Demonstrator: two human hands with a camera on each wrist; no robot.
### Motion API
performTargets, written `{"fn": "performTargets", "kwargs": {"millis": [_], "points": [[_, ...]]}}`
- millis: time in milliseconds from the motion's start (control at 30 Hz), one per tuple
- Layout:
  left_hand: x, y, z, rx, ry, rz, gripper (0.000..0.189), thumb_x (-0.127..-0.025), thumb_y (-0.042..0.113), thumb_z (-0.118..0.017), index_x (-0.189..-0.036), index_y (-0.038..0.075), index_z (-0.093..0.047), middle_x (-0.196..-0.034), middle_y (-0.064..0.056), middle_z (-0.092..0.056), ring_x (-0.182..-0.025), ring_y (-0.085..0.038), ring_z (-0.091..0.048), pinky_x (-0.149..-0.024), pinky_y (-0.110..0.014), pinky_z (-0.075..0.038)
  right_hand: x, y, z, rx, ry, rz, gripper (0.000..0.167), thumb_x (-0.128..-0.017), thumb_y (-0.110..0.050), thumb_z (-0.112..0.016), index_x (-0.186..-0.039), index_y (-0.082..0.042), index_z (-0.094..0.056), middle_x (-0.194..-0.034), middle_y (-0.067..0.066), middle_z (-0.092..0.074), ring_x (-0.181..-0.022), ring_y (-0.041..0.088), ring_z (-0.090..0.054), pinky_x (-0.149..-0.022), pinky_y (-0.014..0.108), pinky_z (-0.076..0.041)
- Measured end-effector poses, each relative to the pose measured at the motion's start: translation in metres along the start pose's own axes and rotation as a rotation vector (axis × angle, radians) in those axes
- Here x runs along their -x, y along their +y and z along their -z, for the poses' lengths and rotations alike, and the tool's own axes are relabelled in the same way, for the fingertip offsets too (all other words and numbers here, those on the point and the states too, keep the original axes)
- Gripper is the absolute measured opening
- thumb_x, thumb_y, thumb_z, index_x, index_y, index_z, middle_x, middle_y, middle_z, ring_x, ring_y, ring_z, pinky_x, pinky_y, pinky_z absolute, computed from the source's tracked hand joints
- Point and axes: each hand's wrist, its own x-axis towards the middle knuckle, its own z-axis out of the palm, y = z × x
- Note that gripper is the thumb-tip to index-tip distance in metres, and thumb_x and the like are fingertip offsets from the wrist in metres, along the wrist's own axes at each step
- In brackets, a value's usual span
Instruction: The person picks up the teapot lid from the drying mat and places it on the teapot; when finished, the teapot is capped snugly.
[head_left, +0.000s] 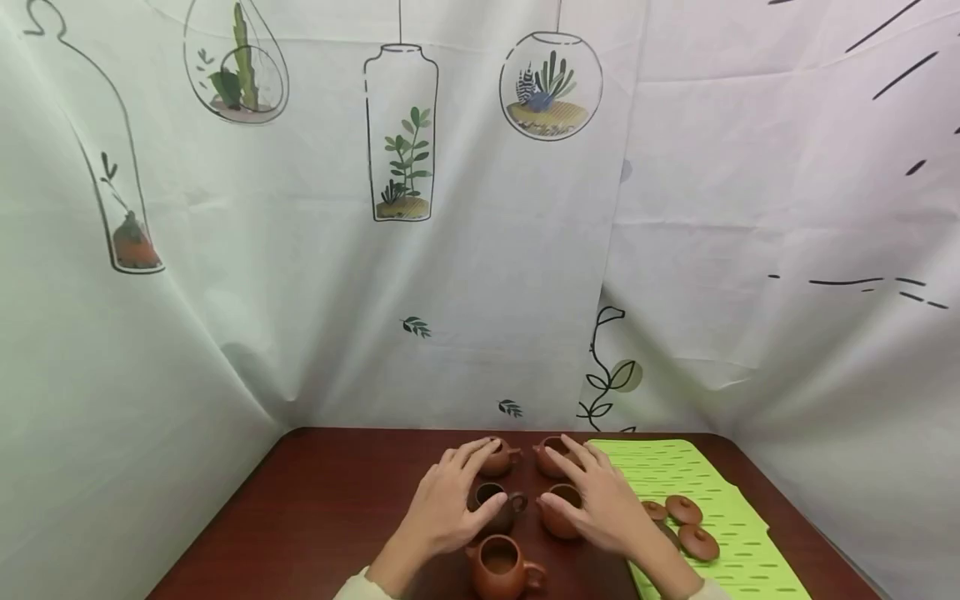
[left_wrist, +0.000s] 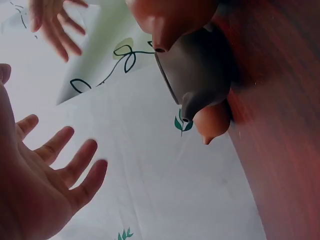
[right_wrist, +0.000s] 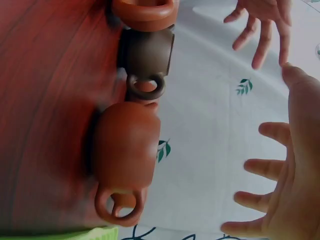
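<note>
Several small lidless clay teapots stand together on the dark wooden table (head_left: pixel 315 508). My left hand (head_left: pixel 450 500) hovers with spread fingers beside the dark brown teapot (head_left: pixel 495 504) and the far left teapot (head_left: pixel 500 458). My right hand (head_left: pixel 600 504) mirrors it beside the orange teapot (head_left: pixel 561 512) and the far right teapot (head_left: pixel 551 457). One more teapot (head_left: pixel 502 568) stands nearest me. In the left wrist view the left hand (left_wrist: pixel 55 170) is flat and holds nothing, apart from the dark teapot (left_wrist: pixel 200 65). The right wrist view shows the right hand (right_wrist: pixel 285 200) empty too, clear of the orange teapot (right_wrist: pixel 127 150).
A lime green mat (head_left: pixel 720 500) lies on the right side of the table, with three clay lids (head_left: pixel 684 508) near its left edge. White printed curtains (head_left: pixel 450 250) close in the table at the back and on both sides.
</note>
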Motion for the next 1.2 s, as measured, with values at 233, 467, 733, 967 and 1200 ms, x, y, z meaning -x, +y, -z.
{"fn": "performTargets", "kwargs": {"millis": [233,467,733,967,1200], "points": [[0.009,0.001,0.005,0.37,-0.146,0.098,0.054,-0.096,0.05,-0.06,-0.145,0.03,-0.048,-0.13,0.009,-0.055,-0.086,-0.012,-0.061,-0.064,-0.027,-0.047,0.012,0.011,0.011,-0.091,-0.074,-0.053,0.059,-0.092,-0.064,-0.055,-0.143,-0.034,-0.053,-0.132,-0.002,-0.056,-0.113,0.024,-0.055,-0.084,0.052,-0.046],[0.013,0.001,0.01,0.512,-0.272,0.093,0.057,-0.089,0.052,-0.07,-0.139,0.031,-0.052,-0.127,0.005,-0.057,-0.073,-0.004,-0.057,-0.055,-0.023,-0.046,0.024,0.024,0.024,-0.215,-0.151,-0.15,0.06,-0.089,-0.058,-0.064,-0.138,-0.024,-0.058,-0.127,0.005,-0.061,-0.115,0.033,-0.058,-0.086,0.053,-0.049],[0.022,-0.008,0.006,0.583,-0.369,0.056,0.057,-0.083,0.036,-0.081,-0.134,0.022,-0.058,-0.122,-0.006,-0.062,-0.066,0.0,-0.055,-0.058,-0.022,-0.047,0.041,0.041,0.034,-0.405,-0.278,-0.203,0.058,-0.089,-0.047,-0.071,-0.134,-0.012,-0.058,-0.11,0.005,-0.065,-0.095,0.024,-0.064,-0.07,0.034,-0.051],[0.025,-0.018,0.002,0.633,-0.42,0.028,0.059,-0.08,0.029,-0.085,-0.132,0.017,-0.059,-0.108,0.002,-0.063,-0.061,0.001,-0.054,-0.058,-0.021,-0.048,0.058,0.061,0.043,-0.471,-0.287,-0.11,0.04,-0.091,-0.035,-0.072,-0.116,-0.005,-0.068,-0.087,-0.009,-0.065,-0.069,0.002,-0.059,-0.06,0.026,-0.049],[0.027,-0.023,-0.002,0.728,-0.495,0.049,0.058,-0.084,0.023,-0.082,-0.133,0.005,-0.058,-0.125,-0.013,-0.063,-0.062,0.0,-0.055,-0.06,-0.021,-0.05,0.079,0.086,0.051,-0.545,-0.35,-0.129,0.029,-0.094,-0.024,-0.07,-0.112,-0.001,-0.068,-0.092,-0.004,-0.066,-0.073,0.002,-0.059,-0.061,0.027,-0.048]]}}
